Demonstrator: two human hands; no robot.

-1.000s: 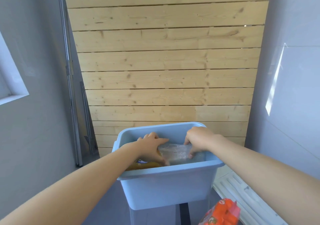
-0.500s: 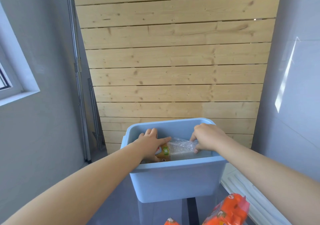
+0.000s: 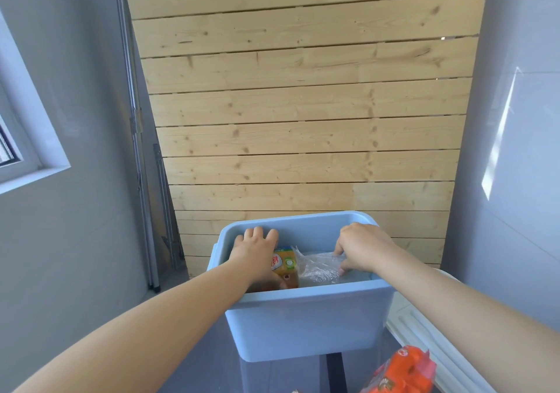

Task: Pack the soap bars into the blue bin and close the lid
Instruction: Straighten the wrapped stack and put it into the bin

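The open blue bin (image 3: pixel 306 326) stands in front of me at lower centre. Both my hands are inside it. My left hand (image 3: pixel 257 253) lies on the left end of a yellow-orange soap pack (image 3: pixel 285 267), fingers spread toward the bin's far wall. My right hand (image 3: pixel 360 247) grips the crinkled clear plastic wrap (image 3: pixel 321 268) at the pack's right end. An orange soap pack (image 3: pixel 403 371) lies outside the bin at the bottom right. The bin's floor is hidden by its near wall.
A white ribbed lid (image 3: pixel 424 341) lies flat to the right of the bin. A wooden slat wall (image 3: pixel 303 119) rises behind it, with grey walls on both sides and a window frame (image 3: pixel 30 156) at the left. Metal poles (image 3: pixel 142 180) lean in the left corner.
My left hand has slid left toward the bin's far-left corner, uncovering the yellow-orange pack's label. My right hand stays on the plastic wrap. The view has shifted a little.
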